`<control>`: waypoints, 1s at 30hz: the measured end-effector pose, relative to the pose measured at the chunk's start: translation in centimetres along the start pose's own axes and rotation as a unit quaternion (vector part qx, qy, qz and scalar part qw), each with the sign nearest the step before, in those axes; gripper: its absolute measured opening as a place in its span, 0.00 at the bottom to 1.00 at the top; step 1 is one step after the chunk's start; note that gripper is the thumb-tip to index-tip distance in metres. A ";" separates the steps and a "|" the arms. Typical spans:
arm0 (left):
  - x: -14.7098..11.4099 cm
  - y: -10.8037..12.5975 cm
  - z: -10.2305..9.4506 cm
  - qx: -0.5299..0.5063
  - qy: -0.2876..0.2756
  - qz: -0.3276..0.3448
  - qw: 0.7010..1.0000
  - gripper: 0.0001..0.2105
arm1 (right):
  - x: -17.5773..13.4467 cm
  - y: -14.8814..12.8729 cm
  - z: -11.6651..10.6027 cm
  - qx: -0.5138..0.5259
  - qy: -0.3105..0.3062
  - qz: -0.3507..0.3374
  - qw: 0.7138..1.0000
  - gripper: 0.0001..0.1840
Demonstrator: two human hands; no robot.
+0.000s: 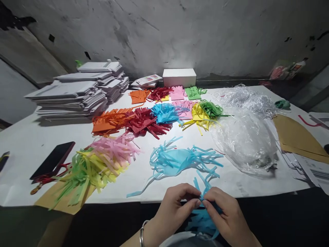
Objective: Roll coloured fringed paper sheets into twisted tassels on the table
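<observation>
At the table's front edge my left hand (180, 207) and my right hand (224, 212) meet, thumbs and forefingers pinched on a blue fringed paper tassel (202, 221). Its strips hang below my fingers, and a few stick up above them; the pinched spot itself is mostly covered by my fingertips. Just beyond lies a light blue fringed paper sheet (174, 161), flat in the middle with loose strips at both ends. One long strip trails from it toward the left.
Pink, yellow and green fringed paper (100, 164) lies left, beside a phone (53, 159). Coloured fringed bundles (149, 123) stand in rows behind. Stacked white packets (72, 96) rise at back left. A clear plastic bag (244, 140) and brown envelope (299, 137) lie right.
</observation>
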State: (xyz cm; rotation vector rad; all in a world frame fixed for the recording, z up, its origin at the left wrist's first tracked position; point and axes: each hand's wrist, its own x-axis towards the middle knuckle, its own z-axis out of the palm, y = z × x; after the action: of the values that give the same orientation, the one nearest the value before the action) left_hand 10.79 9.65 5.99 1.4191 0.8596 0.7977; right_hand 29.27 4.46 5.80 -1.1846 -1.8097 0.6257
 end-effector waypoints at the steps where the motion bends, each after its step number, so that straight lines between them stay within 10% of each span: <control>1: 0.0 -0.1 -0.1 -0.037 0.001 -0.029 0.999 0.03 | 0.0 0.0 0.1 0.006 -0.002 0.005 1.000 0.08; 8: -0.2 -0.6 -0.9 -0.157 -0.012 -0.108 0.982 0.12 | 0.3 0.4 0.8 -0.049 0.003 -0.043 0.998 0.10; 14: -1.3 -1.3 -2.1 -0.037 -0.005 -0.072 0.997 0.15 | 2.3 -0.4 2.0 -0.182 -0.037 -0.191 0.964 0.11; 23: -4.7 -2.6 -5.0 0.199 0.068 0.026 0.977 0.12 | 2.2 -0.4 5.2 -0.129 -0.060 -0.145 0.979 0.07; 30: -6.2 0.6 -14.4 0.243 0.190 0.047 0.950 0.05 | 5.4 3.6 5.4 -0.188 -0.074 -0.130 0.971 0.22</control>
State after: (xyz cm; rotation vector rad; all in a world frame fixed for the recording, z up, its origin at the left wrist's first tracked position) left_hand -4.78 11.20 7.20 1.7763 1.3622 0.9954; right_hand 25.35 11.09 2.41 -1.1359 -2.2345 0.2281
